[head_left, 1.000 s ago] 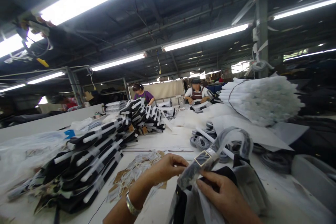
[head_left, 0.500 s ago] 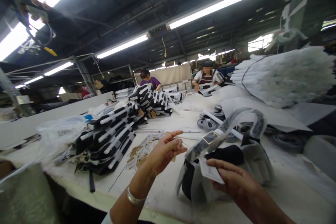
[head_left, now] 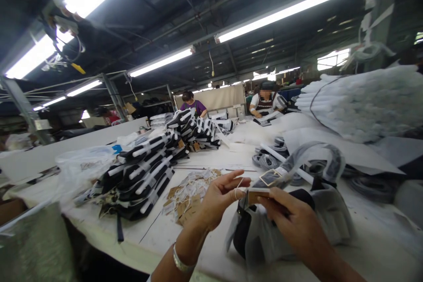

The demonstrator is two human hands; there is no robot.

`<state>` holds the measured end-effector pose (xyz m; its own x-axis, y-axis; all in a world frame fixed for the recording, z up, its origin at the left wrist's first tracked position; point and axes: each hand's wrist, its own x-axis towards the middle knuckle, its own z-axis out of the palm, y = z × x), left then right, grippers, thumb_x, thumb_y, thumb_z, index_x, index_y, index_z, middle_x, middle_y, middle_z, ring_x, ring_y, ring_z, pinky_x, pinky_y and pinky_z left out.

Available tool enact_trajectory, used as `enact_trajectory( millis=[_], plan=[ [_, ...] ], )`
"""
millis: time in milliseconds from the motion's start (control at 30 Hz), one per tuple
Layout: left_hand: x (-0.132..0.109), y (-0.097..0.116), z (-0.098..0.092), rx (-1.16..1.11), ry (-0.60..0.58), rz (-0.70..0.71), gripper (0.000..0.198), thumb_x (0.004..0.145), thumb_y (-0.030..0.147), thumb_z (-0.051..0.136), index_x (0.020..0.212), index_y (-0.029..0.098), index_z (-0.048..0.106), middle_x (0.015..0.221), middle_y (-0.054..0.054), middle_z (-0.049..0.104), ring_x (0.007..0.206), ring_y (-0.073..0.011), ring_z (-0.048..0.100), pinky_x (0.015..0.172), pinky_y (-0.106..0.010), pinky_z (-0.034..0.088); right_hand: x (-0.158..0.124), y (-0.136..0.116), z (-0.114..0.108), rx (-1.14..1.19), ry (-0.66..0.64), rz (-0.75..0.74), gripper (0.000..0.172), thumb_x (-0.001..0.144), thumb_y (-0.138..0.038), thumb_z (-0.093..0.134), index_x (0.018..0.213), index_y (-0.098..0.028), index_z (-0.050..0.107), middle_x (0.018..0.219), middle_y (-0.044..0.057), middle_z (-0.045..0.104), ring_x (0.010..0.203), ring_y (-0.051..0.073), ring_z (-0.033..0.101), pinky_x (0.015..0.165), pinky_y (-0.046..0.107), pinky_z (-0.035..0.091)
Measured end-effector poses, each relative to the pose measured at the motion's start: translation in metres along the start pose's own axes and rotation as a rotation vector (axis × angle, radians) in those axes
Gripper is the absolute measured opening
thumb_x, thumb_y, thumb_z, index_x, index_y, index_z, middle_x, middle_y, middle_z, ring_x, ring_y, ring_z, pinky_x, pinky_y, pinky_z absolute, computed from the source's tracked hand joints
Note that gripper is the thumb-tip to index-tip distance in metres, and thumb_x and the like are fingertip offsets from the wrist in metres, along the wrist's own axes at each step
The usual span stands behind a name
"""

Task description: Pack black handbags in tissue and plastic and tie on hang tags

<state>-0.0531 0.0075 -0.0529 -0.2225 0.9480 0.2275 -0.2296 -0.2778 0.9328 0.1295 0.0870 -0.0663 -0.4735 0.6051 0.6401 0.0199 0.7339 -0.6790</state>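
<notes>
My right hand (head_left: 292, 218) pinches a brown-and-white hang tag (head_left: 255, 194) between thumb and fingers. Thumb and fingertips of my left hand (head_left: 218, 198) are closed on the thin white string (head_left: 237, 188) beside the tag. Just behind and below both hands sits a black handbag (head_left: 325, 211) covered in pale translucent wrapping. Its wrapped strap (head_left: 292, 161) arches over the top and carries a gold square buckle (head_left: 270, 178). The front of the bag is partly hidden by my right hand.
Loose tags with strings (head_left: 188, 196) lie left of my hands. Beyond them is a stack of wrapped black bags (head_left: 142, 176). Coiled straps (head_left: 269, 157) and a bundle of white rolls (head_left: 366, 101) stand at the right. Two people work across the table (head_left: 205, 158).
The tag has turned from its white face to show brown and has risen toward the buckle. My left hand has moved right and closed on the string. The view has shifted slightly.
</notes>
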Motion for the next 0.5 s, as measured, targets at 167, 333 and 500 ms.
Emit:
enact_trajectory(
  millis=[167,333,500],
  plan=[
    [-0.008,0.008,0.014,0.021,0.015,0.042,0.057,0.070,0.034,0.091,0.121,0.022,0.071,0.112,-0.012,0.077,0.108,-0.0291,0.071,0.093,-0.040,0.056,0.003,0.001,0.005,-0.194,-0.129,-0.068,0.025,0.098,-0.034,0.049,0.097,-0.028,0.074,0.099,0.003,0.076,0.086,0.022,0.073,0.077,0.033,0.058],
    [-0.014,0.015,0.029,0.628,0.043,0.274,0.044,0.076,0.016,0.082,0.118,0.029,0.074,0.109,-0.003,0.078,0.097,-0.0225,0.072,0.094,-0.037,0.055,0.012,0.000,0.005,-0.265,-0.212,-0.051,0.031,0.091,-0.027,0.048,0.104,-0.026,0.076,0.105,0.008,0.077,0.095,0.029,0.073,0.082,0.041,0.058],
    [-0.024,0.015,0.030,1.015,0.053,0.502,0.038,0.092,0.013,0.065,0.125,0.031,0.070,0.110,-0.004,0.076,0.101,-0.0208,0.070,0.091,-0.033,0.054,0.013,0.000,-0.002,-0.131,-0.196,0.042,0.024,0.089,-0.040,0.059,0.097,-0.029,0.079,0.099,0.005,0.079,0.090,0.028,0.074,0.079,0.037,0.061]
  ],
)
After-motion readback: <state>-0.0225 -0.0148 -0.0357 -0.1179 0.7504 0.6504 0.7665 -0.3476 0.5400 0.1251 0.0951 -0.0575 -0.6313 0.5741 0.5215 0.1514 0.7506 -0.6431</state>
